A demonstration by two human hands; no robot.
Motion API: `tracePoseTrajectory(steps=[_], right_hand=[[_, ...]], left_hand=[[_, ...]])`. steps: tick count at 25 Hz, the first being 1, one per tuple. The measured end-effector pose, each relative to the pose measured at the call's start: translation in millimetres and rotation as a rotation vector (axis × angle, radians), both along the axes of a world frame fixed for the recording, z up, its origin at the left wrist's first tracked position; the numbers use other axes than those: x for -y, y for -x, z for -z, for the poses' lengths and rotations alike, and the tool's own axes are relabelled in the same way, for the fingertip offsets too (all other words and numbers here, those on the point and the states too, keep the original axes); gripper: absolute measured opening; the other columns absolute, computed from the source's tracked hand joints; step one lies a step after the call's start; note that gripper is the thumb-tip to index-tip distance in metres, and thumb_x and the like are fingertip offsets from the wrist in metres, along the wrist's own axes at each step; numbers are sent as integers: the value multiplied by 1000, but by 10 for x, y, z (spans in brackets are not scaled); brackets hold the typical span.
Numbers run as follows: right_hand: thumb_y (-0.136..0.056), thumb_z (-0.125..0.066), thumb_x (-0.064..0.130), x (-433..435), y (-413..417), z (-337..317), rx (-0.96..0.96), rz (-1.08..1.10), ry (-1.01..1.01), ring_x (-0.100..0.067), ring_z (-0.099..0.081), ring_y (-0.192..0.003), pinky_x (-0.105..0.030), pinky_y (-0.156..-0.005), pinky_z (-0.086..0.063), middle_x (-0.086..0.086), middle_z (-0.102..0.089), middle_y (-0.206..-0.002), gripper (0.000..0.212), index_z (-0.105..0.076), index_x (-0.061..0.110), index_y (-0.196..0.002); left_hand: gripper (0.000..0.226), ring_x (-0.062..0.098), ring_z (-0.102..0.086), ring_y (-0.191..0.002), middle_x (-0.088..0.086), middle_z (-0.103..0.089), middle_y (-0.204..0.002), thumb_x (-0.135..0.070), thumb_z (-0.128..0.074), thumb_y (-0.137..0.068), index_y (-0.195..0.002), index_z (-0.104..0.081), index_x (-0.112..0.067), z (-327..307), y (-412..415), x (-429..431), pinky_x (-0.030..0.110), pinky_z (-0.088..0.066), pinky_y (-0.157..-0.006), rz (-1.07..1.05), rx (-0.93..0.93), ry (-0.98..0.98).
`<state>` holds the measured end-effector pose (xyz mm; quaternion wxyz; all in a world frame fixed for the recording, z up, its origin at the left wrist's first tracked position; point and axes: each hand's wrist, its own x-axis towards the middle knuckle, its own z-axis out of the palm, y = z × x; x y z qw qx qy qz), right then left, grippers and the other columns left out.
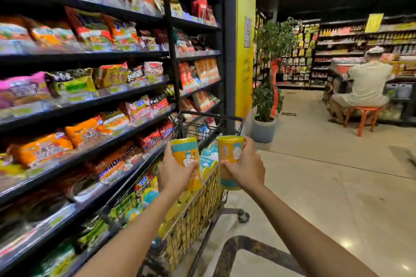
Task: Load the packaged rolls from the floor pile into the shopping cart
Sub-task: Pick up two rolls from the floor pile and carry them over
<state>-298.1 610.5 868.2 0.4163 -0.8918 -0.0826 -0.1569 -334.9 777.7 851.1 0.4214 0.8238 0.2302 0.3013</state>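
Observation:
My left hand [174, 174] grips a yellow and teal packaged roll [185, 153], upright, over the shopping cart [211, 200]. My right hand [246, 170] grips a second yellow packaged roll [229, 153] above the cart's right rim. The wire cart stands against the shelving and holds several more yellow and blue rolls [208, 156]. The floor pile is out of view.
Tall black shelves [90, 105] of snack bags run along the left, touching the cart. A yellow pillar [245, 40] and a potted plant [266, 101] stand beyond the cart. A person sits on an orange stool [363, 117] at the far right. Tiled floor [326, 175] lies to the right.

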Motion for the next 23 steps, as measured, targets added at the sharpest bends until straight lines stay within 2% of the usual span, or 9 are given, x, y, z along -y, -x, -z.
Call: tracePoseTrajectory(steps=[6, 8, 12, 16, 23], right_hand=[[-74, -74, 42, -1112, -911, 18, 19, -252, 16, -30, -56, -113, -38, -84, -47, -6, -58, -126, 87, -26, 19, -142], [-74, -75, 44, -1468, -1251, 74, 6, -356, 35, -30, -55, -114, -39, -85, -48, -7, -58, -127, 89, -25, 18, -142], [-76, -74, 42, -2059, -1823, 117, 1, -590, 92, -31, -56, -115, -37, -87, -46, -8, -55, -132, 86, -25, 17, -142], [-78, -72, 43, -2446, -2146, 170, 1, -774, 160, -30, -54, -118, -36, -87, -45, -8, -53, -134, 87, -23, 17, -144], [-78, -74, 40, -3106, -2303, 544, -123, -947, 245, -30, -55, -116, -37, -86, -46, -10, -56, -129, 84, -24, 17, -143]], left_hand=[[96, 32, -45, -124, 8, -53, -134, -41, -78, -73, -149, -23, -22, 73, -575, -931, 44, -40, -100, -215, 17, 14], [94, 31, -43, -125, 8, -52, -135, -39, -76, -76, -150, -21, -22, 121, -766, -1147, 41, -38, -97, -298, 9, 26], [93, 29, -50, -118, 5, -55, -131, -39, -78, -74, -149, -25, -21, 214, -1107, -1488, 40, -43, -93, -481, 10, 54], [93, 26, -55, -113, 4, -58, -127, -39, -77, -75, -149, -24, -21, 255, -1218, -1625, 36, -45, -88, -656, -50, 80], [88, 29, -57, -111, 5, -61, -122, -44, -77, -73, -144, -31, -23, 583, -1150, -1992, 40, -46, -94, -870, -179, 158]])
